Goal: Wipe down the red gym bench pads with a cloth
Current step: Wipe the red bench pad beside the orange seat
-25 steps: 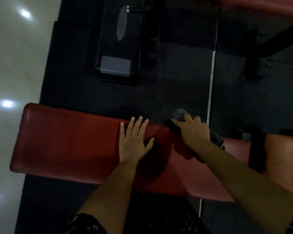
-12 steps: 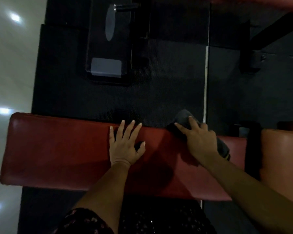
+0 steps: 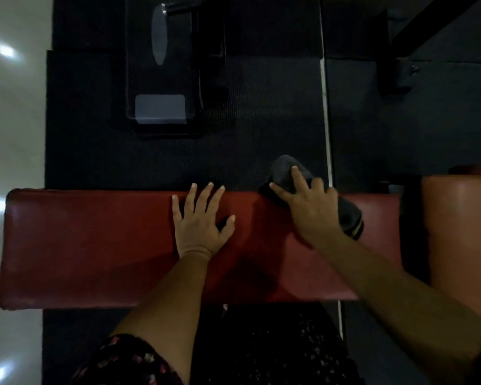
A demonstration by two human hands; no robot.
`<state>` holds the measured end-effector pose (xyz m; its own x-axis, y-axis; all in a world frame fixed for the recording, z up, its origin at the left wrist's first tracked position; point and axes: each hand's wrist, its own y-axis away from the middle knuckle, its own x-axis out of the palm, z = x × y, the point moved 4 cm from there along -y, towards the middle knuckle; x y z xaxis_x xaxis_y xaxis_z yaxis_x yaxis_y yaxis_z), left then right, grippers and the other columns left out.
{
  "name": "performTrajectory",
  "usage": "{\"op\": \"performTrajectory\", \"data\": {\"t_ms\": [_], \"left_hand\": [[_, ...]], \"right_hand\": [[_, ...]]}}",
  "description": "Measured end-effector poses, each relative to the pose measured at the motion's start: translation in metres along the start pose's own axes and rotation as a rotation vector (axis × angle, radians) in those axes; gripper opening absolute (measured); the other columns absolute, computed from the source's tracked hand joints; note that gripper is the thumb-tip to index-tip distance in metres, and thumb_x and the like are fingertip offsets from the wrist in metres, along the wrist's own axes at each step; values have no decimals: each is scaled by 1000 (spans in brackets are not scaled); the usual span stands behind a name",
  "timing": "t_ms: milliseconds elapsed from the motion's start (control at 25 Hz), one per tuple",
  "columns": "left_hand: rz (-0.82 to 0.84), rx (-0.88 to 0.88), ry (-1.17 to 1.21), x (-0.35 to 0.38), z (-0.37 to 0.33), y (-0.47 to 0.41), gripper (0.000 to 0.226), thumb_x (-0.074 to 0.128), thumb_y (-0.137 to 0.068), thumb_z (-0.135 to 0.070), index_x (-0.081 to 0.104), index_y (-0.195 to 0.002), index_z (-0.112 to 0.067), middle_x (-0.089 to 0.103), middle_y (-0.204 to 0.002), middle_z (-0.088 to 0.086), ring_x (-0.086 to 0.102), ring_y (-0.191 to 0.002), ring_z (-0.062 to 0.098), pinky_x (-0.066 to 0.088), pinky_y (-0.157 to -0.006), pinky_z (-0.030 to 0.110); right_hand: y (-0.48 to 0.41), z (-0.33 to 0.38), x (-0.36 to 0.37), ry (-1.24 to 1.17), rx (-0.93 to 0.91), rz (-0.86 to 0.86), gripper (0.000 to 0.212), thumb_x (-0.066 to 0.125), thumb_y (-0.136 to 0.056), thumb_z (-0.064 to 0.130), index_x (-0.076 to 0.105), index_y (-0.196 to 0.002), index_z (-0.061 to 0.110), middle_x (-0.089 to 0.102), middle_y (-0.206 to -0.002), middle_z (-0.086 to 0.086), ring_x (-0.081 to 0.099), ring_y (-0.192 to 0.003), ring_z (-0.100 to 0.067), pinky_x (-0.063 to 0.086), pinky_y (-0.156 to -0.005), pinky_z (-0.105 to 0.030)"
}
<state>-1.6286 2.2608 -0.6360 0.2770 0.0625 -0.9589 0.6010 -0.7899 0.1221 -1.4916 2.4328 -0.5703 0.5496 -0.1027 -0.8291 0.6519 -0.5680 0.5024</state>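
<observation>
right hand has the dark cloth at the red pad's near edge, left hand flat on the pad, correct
No: the head view shows the cloth at the far edge of the red pad, under the right hand; left hand flat on it.

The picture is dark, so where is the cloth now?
In the head view, the dark cloth lies under the right hand at the far edge of the long red pad.
</observation>
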Motion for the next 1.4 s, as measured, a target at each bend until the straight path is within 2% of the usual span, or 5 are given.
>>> {"op": "performTrajectory", "data": {"t_ms": [240, 480, 720, 920, 1400], "left_hand": [[-44, -3, -16, -10, -31, 4, 56, 32, -97, -44, 38, -148, -22, 45, -149, 1, 27, -145, 22, -1, -118, 55], [141, 224, -54, 14, -123, -3, 66, 28, -94, -55, 20, -154, -29, 24, -160, 2, 17, -149, 23, -4, -117, 54], [166, 140, -62, 23, -144, -5, 69, 24, -90, -54, 25, -153, -26, 27, -159, 3, 14, -149, 25, 0, -119, 55], [196, 287, -77, 29, -225, -17, 79, 16, -89, -60, 11, -156, -19, 12, -163, 3, 4, -151, 22, -7, -118, 51], [205, 807, -187, 70, -292, -18, 76, 30, -90, -57, 19, -156, -20, 4, -163, 1, 9, -149, 27, 11, -120, 54]], "right_hand": [[3, -42, 15, -3, 313, 28, 45, 40, -99, 29, 38, -143, 39, 21, -155, -12, 43, -116, -41, 44, -90, -49], [2, -55, 24, 14, 67, -34, 48, 39, -102, 30, 28, -146, 46, 14, -158, -11, 39, -123, -42, 40, -93, -50], [15, -155, 69, -27, 449, 107, 43, 39, -101, 32, 38, -143, 41, 17, -156, -11, 36, -124, -44, 38, -97, -53], [13, -134, 63, -63, 181, 5, 47, 39, -102, 30, 30, -147, 40, 14, -157, -15, 39, -121, -45, 42, -92, -50], [81, -245, 166, -1292, 485, 114, 76, 54, -75, 27, 34, -147, 40, 40, -135, -11, 48, -119, -28, 40, -96, -27]]}}
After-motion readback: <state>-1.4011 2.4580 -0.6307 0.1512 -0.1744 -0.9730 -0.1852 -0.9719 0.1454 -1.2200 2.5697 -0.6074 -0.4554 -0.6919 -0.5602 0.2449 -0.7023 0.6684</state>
